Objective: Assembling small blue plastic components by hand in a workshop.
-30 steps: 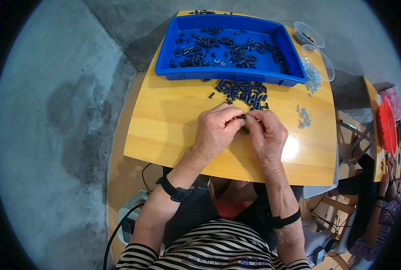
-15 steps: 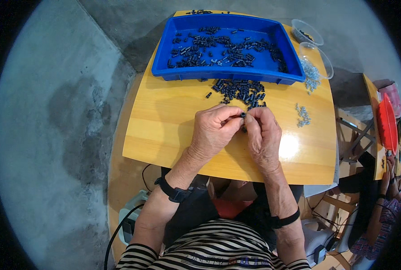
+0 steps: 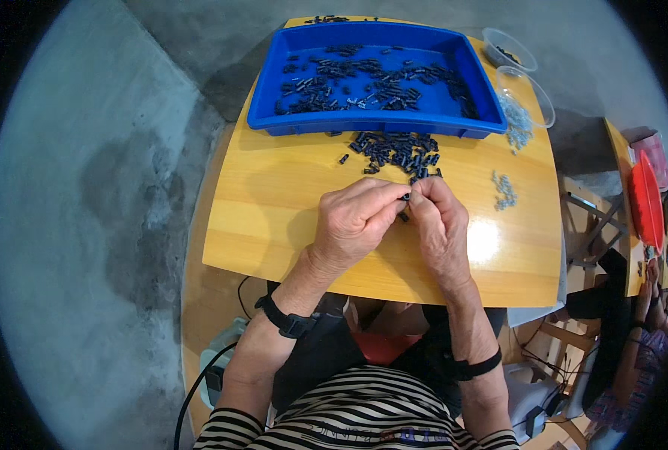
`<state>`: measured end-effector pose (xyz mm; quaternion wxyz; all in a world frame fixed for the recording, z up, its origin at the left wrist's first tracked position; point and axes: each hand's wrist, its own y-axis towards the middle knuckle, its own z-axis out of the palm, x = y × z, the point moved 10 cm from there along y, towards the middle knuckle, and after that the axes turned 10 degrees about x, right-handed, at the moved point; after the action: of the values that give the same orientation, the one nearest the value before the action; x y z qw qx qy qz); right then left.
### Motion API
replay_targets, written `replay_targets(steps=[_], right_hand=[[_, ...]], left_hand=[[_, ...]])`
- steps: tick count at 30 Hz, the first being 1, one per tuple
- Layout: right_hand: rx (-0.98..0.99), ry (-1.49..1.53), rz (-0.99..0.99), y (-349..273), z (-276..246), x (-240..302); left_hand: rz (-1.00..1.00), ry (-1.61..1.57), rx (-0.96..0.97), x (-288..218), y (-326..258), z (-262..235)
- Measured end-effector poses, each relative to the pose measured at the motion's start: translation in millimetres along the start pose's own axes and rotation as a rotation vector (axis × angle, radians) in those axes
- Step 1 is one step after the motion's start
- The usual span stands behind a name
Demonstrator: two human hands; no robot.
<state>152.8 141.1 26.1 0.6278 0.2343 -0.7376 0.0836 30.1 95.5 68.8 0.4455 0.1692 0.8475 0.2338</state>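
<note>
Over the middle of the table, my left hand (image 3: pixel 355 219) pinches a small black cylindrical plastic part (image 3: pixel 405 197) between thumb and forefinger. My right hand (image 3: pixel 440 229) meets it there, its thumb and fingertips pressed together at the same part; anything else between them is too small to make out. Just beyond my fingertips lies a loose pile of similar black parts (image 3: pixel 395 152). One more black piece (image 3: pixel 403 217) rests on the wood under my hands. To the right is a small scatter of clear pieces (image 3: pixel 504 190).
A blue tray (image 3: pixel 371 126) holding many black parts stands at the table's far side. Right of it, a clear tub (image 3: pixel 548 112) lies tipped beside spilled clear pieces (image 3: pixel 517 120), with another clear bowl (image 3: pixel 529 56) behind. Farther right, a co-worker's hands (image 3: pixel 651 289) are near a red basket (image 3: pixel 647 202).
Both hands stay together at the black part, with only slight finger shifts. My left fingers have straightened a little. The whole view has shifted very slightly.
</note>
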Motion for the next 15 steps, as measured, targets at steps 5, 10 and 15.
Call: replay_targets(steps=[5,10,15], right_hand=[[0.041,0.358,0.088,-2,6,-3],[-0.015,0.202,-0.008,-1,0,0],[-0.043,-0.010,-0.104,0,-2,5]], left_hand=[[-0.240,-0.384,0.052,24,-3,11],[-0.452,-0.766,0.075,47,-10,25],[-0.544,-0.902,0.119,52,-15,32]])
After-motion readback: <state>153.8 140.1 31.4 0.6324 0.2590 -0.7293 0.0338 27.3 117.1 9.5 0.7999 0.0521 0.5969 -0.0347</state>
